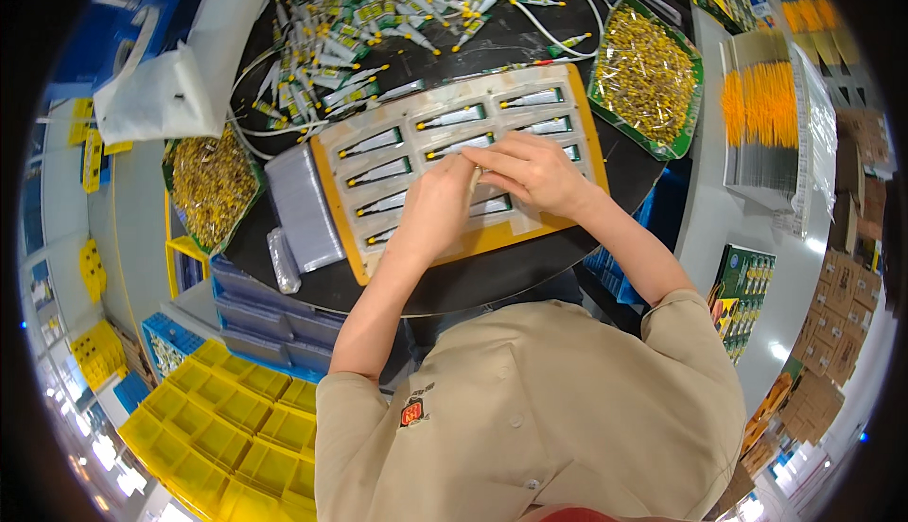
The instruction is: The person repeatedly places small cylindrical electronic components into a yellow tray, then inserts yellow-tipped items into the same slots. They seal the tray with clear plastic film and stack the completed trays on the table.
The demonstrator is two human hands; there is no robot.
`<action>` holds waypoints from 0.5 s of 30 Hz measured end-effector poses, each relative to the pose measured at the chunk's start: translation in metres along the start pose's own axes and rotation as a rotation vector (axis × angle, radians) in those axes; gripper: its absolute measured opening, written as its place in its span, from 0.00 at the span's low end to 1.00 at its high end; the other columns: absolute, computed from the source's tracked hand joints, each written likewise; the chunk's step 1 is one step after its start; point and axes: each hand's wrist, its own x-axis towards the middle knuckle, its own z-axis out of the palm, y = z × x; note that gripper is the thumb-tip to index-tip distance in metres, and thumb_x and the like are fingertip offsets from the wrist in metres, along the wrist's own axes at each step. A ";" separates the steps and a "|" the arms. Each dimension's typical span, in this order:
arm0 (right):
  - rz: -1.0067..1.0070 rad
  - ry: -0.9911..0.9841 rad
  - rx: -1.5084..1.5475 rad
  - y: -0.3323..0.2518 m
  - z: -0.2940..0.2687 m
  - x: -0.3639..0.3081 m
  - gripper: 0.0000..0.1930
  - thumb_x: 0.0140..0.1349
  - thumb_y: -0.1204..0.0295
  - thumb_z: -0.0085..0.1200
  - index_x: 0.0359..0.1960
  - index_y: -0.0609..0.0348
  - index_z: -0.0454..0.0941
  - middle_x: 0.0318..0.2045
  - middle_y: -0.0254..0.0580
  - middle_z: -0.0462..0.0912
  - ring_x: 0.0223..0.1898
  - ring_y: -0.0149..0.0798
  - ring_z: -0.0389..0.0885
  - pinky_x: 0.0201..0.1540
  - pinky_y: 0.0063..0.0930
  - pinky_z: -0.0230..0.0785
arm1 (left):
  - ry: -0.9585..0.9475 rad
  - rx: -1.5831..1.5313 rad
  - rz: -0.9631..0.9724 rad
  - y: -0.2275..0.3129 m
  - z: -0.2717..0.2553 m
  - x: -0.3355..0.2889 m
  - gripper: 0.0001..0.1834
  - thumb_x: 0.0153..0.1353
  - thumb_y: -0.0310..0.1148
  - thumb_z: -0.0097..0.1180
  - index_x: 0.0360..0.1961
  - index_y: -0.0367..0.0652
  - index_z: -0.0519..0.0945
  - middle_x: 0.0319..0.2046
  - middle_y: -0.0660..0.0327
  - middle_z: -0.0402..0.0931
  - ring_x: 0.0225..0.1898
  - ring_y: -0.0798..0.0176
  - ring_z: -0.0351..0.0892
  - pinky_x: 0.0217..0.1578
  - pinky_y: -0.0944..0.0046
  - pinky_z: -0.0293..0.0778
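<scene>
My left hand [438, 202] and my right hand [532, 170] meet over the middle of a yellow-edged board [341, 229]. Their fingers are closed together, and a small pale piece shows between them, too small to name. Rows of clear plastic blisters lie on the board. Several of them hold a small silver-and-green tube with a yellow tip, such as the tube [378, 171] at the left and the tube [532, 98] at the far right. My hands hide part of the middle rows.
Behind the board spreads a heap of loose tubes [378, 11] with a white cable. Green trays of small yellow-and-clear pieces stand at the left [210, 186] and right [647, 73]. Clear plastic sheets [305, 208] are stacked left of the board. Yellow bins [227, 408] stand at lower left.
</scene>
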 end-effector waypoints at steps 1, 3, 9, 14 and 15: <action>-0.012 -0.017 0.025 -0.004 0.005 0.004 0.15 0.56 0.68 0.63 0.46 0.55 0.82 0.33 0.37 0.81 0.35 0.42 0.80 0.39 0.35 0.75 | -0.015 -0.017 -0.043 -0.001 -0.005 -0.007 0.07 0.60 0.24 0.52 0.39 0.35 0.77 0.34 0.45 0.79 0.38 0.38 0.78 0.38 0.48 0.73; -0.066 -0.013 0.080 -0.009 0.013 0.011 0.13 0.57 0.67 0.63 0.43 0.56 0.83 0.30 0.38 0.80 0.33 0.43 0.80 0.36 0.33 0.75 | 0.015 -0.079 -0.074 -0.004 -0.015 -0.020 0.05 0.62 0.23 0.53 0.39 0.36 0.78 0.29 0.48 0.78 0.32 0.42 0.79 0.34 0.54 0.74; 0.062 -0.251 0.405 -0.028 0.034 0.028 0.06 0.60 0.73 0.60 0.37 0.59 0.84 0.27 0.43 0.79 0.31 0.44 0.79 0.33 0.36 0.72 | -0.035 -0.098 -0.194 -0.012 -0.048 -0.066 0.05 0.63 0.24 0.52 0.39 0.36 0.76 0.30 0.46 0.77 0.34 0.39 0.77 0.36 0.51 0.72; 0.207 -0.316 0.525 -0.037 0.053 0.046 0.06 0.60 0.73 0.59 0.36 0.61 0.84 0.29 0.44 0.83 0.30 0.44 0.81 0.34 0.32 0.73 | 0.042 -0.061 -0.195 -0.029 -0.079 -0.092 0.07 0.59 0.24 0.53 0.39 0.36 0.76 0.33 0.43 0.77 0.37 0.35 0.76 0.38 0.48 0.73; 0.188 -0.327 0.541 -0.036 0.056 0.050 0.06 0.60 0.73 0.59 0.36 0.61 0.84 0.30 0.44 0.83 0.31 0.45 0.81 0.35 0.32 0.73 | 0.060 -0.066 -0.169 -0.034 -0.085 -0.095 0.07 0.59 0.24 0.53 0.39 0.36 0.77 0.33 0.43 0.77 0.37 0.35 0.76 0.38 0.48 0.73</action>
